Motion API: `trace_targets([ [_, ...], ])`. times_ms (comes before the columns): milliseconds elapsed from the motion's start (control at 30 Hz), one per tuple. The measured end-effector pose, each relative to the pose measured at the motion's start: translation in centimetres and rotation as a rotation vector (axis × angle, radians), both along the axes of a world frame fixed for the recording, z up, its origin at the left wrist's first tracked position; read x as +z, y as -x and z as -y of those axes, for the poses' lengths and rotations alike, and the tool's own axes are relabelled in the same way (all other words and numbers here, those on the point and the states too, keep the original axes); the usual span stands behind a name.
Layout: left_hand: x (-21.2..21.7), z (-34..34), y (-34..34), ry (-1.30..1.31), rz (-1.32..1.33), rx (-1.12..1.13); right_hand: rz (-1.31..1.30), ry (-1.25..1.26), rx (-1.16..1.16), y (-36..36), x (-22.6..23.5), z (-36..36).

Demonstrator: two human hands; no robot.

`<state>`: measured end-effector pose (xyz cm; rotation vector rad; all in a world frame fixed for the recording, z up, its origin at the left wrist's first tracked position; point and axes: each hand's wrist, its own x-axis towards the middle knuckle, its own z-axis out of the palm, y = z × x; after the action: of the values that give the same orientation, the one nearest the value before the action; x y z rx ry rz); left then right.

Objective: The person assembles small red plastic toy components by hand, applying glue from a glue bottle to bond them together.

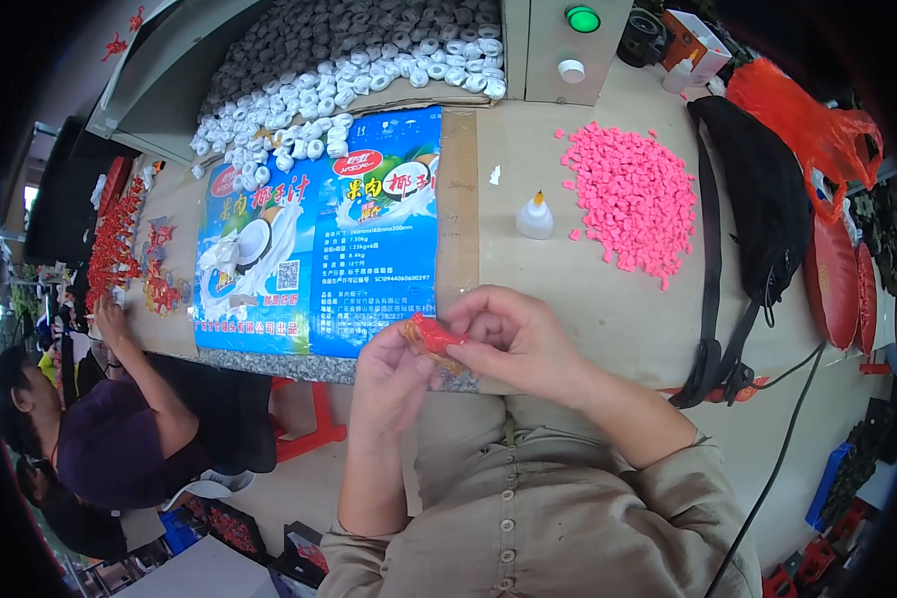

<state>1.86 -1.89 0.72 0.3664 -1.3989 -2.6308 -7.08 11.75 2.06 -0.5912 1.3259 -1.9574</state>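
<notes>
In front of my body, at the near edge of the table, a small red piece with a yellowish-gold part is pinched between both hands. My left hand has its thumb and fingers closed on the lower left of it. From the right, my right hand grips its red end with thumb and forefinger, the other fingers curled. Its exact kind is too small to tell. Just beyond the hands lies a flat blue printed cardboard sheet. A white squeeze bottle with a thin orange-brown tip stands upright farther off.
Many white ring-like pieces are heaped beneath a grey metal housing with a green button. Small pink pieces form a pile to the right, beside a black bag and red plastic bag. At left, a co-worker reaches toward red pieces.
</notes>
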Motion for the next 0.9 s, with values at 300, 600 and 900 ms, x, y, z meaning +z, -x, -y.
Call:
trace_targets([
  [300,0.6,-0.6,1.0,-0.013,0.060,0.088,0.026,-0.011,0.003,0.2,-0.3,0.1],
  [600,2.3,-0.2,1.5,-0.077,0.322,0.057,0.040,-0.191,-0.103,0.0,-0.4,0.6],
  [900,3.3,1.5,2.5,-0.126,0.520,-0.107,0.061,-0.222,-0.100,0.1,-0.6,0.4],
])
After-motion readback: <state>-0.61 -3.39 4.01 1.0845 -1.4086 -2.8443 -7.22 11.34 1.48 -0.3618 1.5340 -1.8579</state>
